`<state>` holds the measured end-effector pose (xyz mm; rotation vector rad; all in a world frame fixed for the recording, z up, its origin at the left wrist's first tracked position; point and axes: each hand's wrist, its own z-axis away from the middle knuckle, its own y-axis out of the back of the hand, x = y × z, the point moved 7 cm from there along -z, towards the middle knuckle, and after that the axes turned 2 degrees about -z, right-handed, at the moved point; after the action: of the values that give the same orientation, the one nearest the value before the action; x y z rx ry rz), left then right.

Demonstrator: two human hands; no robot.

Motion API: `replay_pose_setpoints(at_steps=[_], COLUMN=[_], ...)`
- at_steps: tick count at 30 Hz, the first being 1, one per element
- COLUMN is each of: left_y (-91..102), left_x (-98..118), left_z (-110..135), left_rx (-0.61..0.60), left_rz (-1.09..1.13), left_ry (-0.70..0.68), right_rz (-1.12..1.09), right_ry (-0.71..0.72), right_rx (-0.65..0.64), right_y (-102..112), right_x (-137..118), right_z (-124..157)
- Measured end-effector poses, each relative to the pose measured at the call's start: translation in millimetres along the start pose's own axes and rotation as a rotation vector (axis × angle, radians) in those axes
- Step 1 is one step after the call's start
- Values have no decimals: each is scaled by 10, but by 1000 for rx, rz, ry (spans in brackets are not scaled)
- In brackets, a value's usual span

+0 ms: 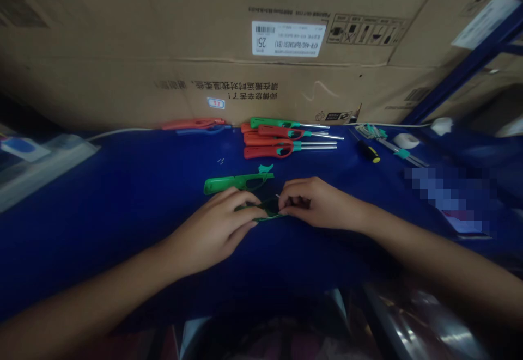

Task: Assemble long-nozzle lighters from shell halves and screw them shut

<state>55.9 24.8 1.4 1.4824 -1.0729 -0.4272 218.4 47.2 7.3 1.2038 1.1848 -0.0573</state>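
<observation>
My left hand (pixel 224 223) is closed on a green lighter casing half (pixel 270 218), which it mostly covers, low over the blue table. At the casing's right end, my right hand (pixel 314 202) is closed in a pinch. A small pale tip shows by its fingers, but what they hold is too small to make out. Just beyond the left hand lies another green casing half (pixel 229 183), with a teal trigger piece (pixel 265 169) beside its right end. A few tiny pale pins (pixel 221 160) lie farther back.
Several long-nosed lighters (pixel 269 146), red, orange and green, are piled before a cardboard box (pixel 143 33). Red casing pieces (pixel 192 123) and a blue one (pixel 204 129) lie left. At right are a screwdriver (pixel 369 152), a white tape roll (pixel 406 140) and metal tubes (pixel 412 157).
</observation>
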Motion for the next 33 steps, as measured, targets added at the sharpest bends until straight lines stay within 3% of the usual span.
replay_pose_setpoints(at_steps=[10, 21, 28, 33], left_y=[6, 82, 61, 53], left_x=[36, 116, 152, 144], left_z=[28, 25, 34, 37], left_rx=[16, 89, 86, 82], left_rz=[-92, -188, -277, -305], left_ry=[-65, -137, -158, -147], right_rz=[138, 142, 362, 686], right_ry=[75, 72, 100, 148], right_rx=[-21, -71, -136, -192], right_y=[-2, 81, 29, -60], right_x=[-80, -86, -110, -178], right_z=[10, 54, 104, 134])
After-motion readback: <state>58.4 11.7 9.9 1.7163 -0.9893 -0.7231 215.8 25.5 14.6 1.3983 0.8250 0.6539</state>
